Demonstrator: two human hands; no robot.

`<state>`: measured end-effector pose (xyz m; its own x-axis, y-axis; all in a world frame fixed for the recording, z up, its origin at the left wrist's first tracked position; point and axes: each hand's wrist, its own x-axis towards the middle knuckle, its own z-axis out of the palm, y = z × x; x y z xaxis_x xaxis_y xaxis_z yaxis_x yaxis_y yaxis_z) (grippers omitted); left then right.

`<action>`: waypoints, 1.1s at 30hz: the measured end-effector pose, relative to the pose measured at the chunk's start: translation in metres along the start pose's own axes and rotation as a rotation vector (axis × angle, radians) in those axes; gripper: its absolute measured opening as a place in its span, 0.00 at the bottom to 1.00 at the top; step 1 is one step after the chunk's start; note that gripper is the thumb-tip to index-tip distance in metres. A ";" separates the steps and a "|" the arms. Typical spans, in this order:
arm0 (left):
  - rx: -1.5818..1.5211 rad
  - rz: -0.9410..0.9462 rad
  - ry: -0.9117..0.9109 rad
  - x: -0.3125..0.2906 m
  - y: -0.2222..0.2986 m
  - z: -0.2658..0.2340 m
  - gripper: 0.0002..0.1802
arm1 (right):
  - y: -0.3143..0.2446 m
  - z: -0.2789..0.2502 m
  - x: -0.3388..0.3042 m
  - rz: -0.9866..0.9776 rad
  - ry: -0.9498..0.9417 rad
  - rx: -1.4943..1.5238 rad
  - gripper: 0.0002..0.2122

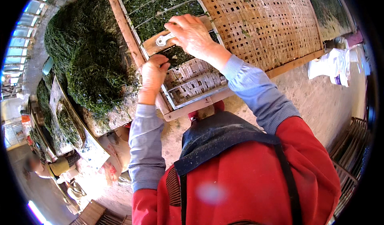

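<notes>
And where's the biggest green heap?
In the head view, the biggest green heap is at upper left, left of the wooden frame and the left hand.

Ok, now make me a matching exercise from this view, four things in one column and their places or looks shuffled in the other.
Things:
1. Right hand
2. Left hand
3. Leafy heap
4. Woven mat

Places and looks:
A. tan, with many small gaps
B. at the white handle on a wooden board
C. dark green, piled up
D. by the left edge of the slatted frame

Pairs: 1-B, 2-D, 3-C, 4-A
</notes>
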<state>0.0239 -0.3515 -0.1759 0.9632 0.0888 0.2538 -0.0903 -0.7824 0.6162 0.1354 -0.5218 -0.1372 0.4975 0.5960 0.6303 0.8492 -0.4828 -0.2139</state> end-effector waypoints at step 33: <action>0.133 -0.097 0.011 -0.024 -0.058 -0.057 0.22 | -0.134 0.134 0.079 0.558 -0.066 1.256 0.27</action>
<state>-0.0079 -0.2733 -0.1752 0.9629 0.1742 0.2062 0.0385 -0.8446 0.5340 0.0846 -0.3245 -0.1587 0.7997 0.5623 0.2103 0.1062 0.2123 -0.9714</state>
